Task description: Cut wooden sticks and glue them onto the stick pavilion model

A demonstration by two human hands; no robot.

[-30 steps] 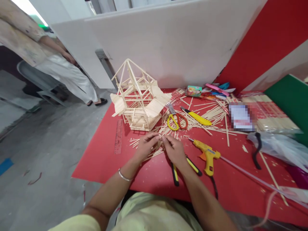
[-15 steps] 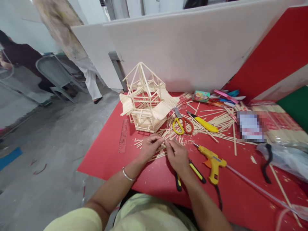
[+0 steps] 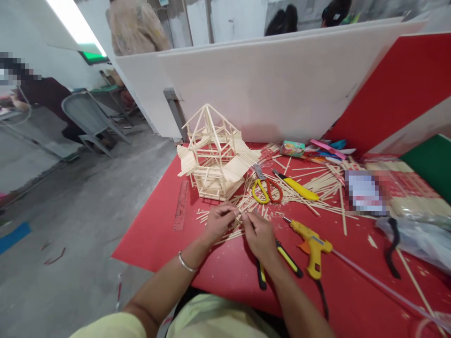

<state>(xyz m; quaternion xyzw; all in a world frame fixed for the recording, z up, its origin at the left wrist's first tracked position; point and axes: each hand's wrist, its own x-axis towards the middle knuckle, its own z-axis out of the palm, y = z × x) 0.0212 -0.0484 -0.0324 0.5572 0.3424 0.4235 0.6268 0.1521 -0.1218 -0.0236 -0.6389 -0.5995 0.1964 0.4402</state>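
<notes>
My left hand (image 3: 221,222) and my right hand (image 3: 259,233) meet fingertip to fingertip over the red table, both pinched closed. Whatever lies between the fingertips is too small to make out. Just beyond them stands a house-like model (image 3: 214,159) built of thin wooden sticks, with an open frame roof and slatted side panels. Loose sticks (image 3: 230,238) lie under and around my hands. Below my right hand are black-and-yellow handled pliers (image 3: 289,259), partly hidden by the wrist. A yellow glue gun (image 3: 312,244) rests to the right.
Scissors (image 3: 260,191), a yellow cutter knife (image 3: 299,188) and a stick pile (image 3: 326,180) lie right of the model. A clear ruler (image 3: 181,206) lies left. White boards (image 3: 246,89) stand behind. Packed sticks (image 3: 412,183) sit far right. A person sits near a chair (image 3: 88,115).
The view has tilted up slightly, so the table sits lower in the picture. My hands keep their pinch at nearly the same spot. The person standing behind has moved right, behind the boards.
</notes>
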